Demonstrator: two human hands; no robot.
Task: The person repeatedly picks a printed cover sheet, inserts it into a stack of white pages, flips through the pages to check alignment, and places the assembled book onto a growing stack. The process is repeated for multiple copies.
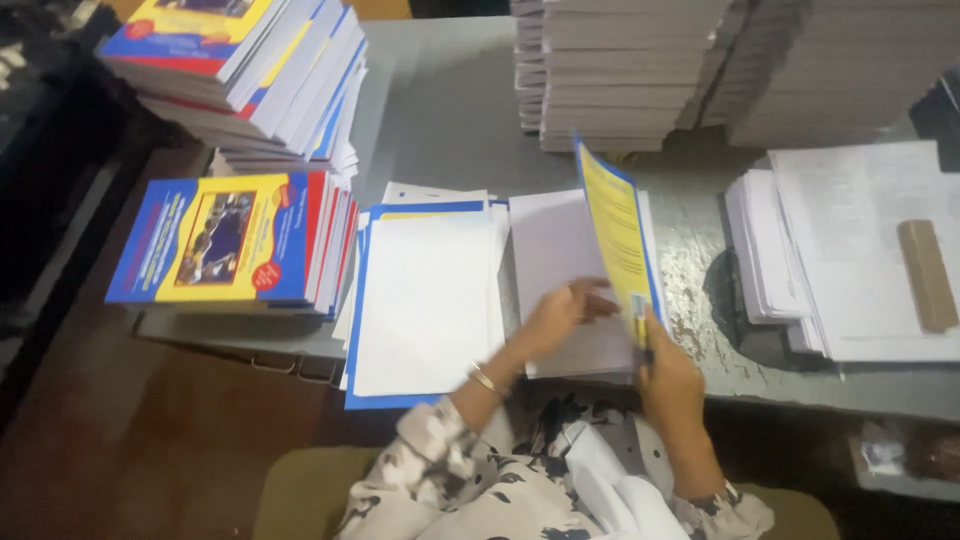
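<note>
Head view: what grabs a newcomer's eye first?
The yellow-and-blue cover standing up at centre, pinched at its lower edge by the right hand while the left hand lies flat on the white page block beside it. Next, the stacks of bright finished books at left, and the tall pale unbound stacks along the table's far edge.

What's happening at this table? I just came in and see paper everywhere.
A person seated at a grey table is handling a book cover. The right hand holds a yellow and blue cover up on edge, while the left hand rests flat on the white pages beneath it. Beside them lies a pile of flat covers, white side up. Finished books are stacked at the left, plain paper stacks behind.
</note>
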